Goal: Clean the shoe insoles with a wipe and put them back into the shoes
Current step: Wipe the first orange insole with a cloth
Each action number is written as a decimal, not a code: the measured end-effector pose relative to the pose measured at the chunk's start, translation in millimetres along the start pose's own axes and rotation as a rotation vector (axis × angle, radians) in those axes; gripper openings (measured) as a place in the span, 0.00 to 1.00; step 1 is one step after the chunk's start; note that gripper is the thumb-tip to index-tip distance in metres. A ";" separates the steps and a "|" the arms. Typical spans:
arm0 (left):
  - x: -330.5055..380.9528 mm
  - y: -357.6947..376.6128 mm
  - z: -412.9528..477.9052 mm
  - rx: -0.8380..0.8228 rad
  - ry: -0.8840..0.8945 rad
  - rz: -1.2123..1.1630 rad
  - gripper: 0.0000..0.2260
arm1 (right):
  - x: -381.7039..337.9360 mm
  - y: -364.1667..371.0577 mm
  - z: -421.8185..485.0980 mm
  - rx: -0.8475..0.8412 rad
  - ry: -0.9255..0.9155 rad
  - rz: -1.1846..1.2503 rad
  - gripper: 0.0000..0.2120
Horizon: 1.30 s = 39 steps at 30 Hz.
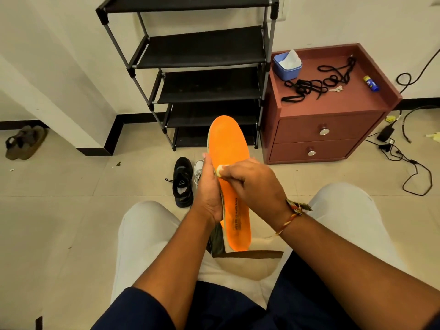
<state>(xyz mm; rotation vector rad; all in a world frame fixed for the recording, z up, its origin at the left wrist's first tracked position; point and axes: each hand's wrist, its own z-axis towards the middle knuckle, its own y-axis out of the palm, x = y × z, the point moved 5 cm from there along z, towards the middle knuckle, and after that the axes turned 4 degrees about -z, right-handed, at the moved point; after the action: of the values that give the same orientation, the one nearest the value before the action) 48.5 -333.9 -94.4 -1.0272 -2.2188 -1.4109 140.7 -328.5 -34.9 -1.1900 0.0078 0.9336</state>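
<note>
1. Our left hand (209, 191) grips the insole (228, 144) by its left edge, thumb pointing up along the rim.
2. Our right hand (252, 184) curls its fingers (232, 177) round the wipe (220, 168) and presses it onto the insole, knuckles up.
3. Both bare forearms reach forward over our lap, converging toward the hands.

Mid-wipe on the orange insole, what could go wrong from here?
1. The left hand grips the orange insole along one edge only. Its toe end sticks out unsupported, so wiping pressure may bend it or make it slip.
2. The wipe is a small wad pinched in the right hand at mid-length, so toe and heel may get missed.
</note>
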 end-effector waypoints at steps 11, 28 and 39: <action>-0.8 6.3 -2.2 -0.009 0.005 0.074 0.32 | -7.6 -6.6 3.4 0.032 -0.006 -0.015 0.08; -3.9 7.5 0.9 -0.065 -0.017 0.218 0.25 | 31.4 -36.2 50.3 0.183 0.161 -0.053 0.07; -2.9 8.3 -2.0 -0.084 -0.011 0.293 0.24 | 24.3 -34.1 54.5 0.124 0.120 -0.025 0.07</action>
<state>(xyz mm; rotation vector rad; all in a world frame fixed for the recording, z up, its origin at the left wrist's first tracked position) 56.2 -334.7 -89.7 -1.3291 -1.9324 -1.3761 152.8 -272.7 3.2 -1.1266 0.1448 0.8273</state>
